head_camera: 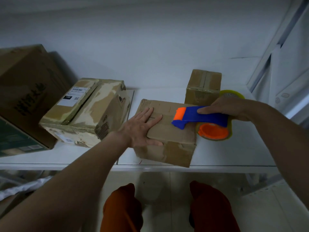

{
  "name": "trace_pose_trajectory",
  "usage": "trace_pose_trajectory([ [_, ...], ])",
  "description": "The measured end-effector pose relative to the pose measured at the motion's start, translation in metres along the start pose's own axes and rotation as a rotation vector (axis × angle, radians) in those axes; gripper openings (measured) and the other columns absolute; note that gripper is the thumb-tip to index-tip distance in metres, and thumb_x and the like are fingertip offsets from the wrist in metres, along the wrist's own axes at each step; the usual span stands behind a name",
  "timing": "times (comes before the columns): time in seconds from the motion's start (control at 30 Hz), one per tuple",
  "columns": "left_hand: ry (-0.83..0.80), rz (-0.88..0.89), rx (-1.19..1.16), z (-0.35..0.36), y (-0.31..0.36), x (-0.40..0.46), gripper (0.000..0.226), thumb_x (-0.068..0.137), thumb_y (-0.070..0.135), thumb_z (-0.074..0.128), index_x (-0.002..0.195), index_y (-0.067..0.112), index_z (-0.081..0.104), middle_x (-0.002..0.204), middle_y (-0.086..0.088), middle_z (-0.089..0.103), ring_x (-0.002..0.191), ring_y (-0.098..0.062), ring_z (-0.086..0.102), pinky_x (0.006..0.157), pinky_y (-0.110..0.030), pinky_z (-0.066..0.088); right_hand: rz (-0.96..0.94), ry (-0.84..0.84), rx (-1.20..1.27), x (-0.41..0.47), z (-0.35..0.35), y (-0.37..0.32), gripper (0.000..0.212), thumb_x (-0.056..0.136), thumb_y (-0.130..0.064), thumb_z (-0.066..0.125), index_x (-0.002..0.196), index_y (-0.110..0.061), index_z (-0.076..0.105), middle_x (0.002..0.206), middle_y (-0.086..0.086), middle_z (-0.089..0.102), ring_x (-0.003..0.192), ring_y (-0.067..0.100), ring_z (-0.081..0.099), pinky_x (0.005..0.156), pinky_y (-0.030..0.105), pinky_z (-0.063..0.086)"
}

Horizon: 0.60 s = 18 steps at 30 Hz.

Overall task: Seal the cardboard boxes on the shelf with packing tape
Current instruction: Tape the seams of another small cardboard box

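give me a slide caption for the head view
Left hand pressed flat on a cardboard box on the shelf while the right hand brings a blue-and-orange tape dispenser to its top.

The tape dispenser is blue with an orange roller and orange hub. The boxes are plain brown cardboard; the shelf is white.

The single head-worn camera looks forward and steeply down, close over the shelf just beyond and beneath each hand.
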<state>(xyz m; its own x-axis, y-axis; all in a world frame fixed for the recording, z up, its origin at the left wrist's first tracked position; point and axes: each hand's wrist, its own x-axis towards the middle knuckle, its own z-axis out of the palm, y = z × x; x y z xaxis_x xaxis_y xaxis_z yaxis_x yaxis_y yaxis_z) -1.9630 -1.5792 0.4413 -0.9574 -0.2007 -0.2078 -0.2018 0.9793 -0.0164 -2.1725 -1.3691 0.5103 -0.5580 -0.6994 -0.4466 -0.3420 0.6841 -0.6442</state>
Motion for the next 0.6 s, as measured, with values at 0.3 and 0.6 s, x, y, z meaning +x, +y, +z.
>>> trace_pose_trajectory([
  [0.3, 0.011, -0.225, -0.21, -0.009, 0.089, 0.01, 0.134, 0.061, 0.093, 0.04, 0.151, 0.007, -0.011, 0.159, -0.014, -0.012, 0.147, -0.025, -0.014, 0.12, -0.037, -0.004, 0.027, -0.132, 0.161, 0.002, 0.001, -0.001, 0.042, 0.071, -0.043, 0.07, 0.084, -0.003, 0.067, 0.066, 0.007, 0.067, 0.05, 0.013, 0.06, 0.044, 0.022, 0.045],
  [0.6, 0.05, -0.345, -0.171, -0.001, 0.104, 0.018, 0.138, 0.06, 0.095, 0.038, 0.15, 0.003, -0.012, 0.159, -0.015, -0.012, 0.147, -0.027, -0.014, 0.119, -0.04, -0.006, 0.014, -0.115, 0.224, 0.001, 0.004, 0.007, 0.046, 0.062, -0.049, 0.068, 0.082, -0.008, 0.066, 0.069, 0.005, 0.066, 0.056, 0.013, 0.058, 0.051, 0.021, 0.044],
])
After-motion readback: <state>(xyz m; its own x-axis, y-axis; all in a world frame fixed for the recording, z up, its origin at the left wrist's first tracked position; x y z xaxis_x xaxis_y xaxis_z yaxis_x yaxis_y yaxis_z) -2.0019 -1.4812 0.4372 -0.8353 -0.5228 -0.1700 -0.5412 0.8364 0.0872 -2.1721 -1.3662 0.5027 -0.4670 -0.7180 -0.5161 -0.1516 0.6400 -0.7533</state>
